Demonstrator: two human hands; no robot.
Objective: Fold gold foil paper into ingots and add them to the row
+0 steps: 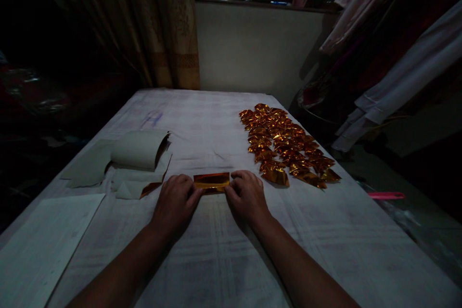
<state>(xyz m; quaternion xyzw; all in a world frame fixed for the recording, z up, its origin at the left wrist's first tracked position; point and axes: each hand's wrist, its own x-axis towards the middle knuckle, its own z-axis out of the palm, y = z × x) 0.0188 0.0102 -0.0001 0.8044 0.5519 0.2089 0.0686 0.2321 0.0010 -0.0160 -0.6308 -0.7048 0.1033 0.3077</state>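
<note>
A small strip of gold foil paper [211, 181] lies on the white plaid cloth, its near edge folded over. My left hand [176, 196] grips the strip's left end, thumb pressed at the near fold and fingers curled. At the opposite end, my right hand [248, 192] pinches it between thumb and bent fingers. Left of my hands lie loose foil sheets [140, 175], pale backs up, one of them a curled sheet [135, 149]. Rows of folded gold foil pieces [285, 144] cover the right side of the table.
The cloth-covered table [216, 260] reaches a pale wall. A white paper sheet [46, 240] lies at the near left. Curtains [144, 24] hang behind on the left, and clothes [404, 72] on the right. A pink handle [386, 195] shows beyond the right edge.
</note>
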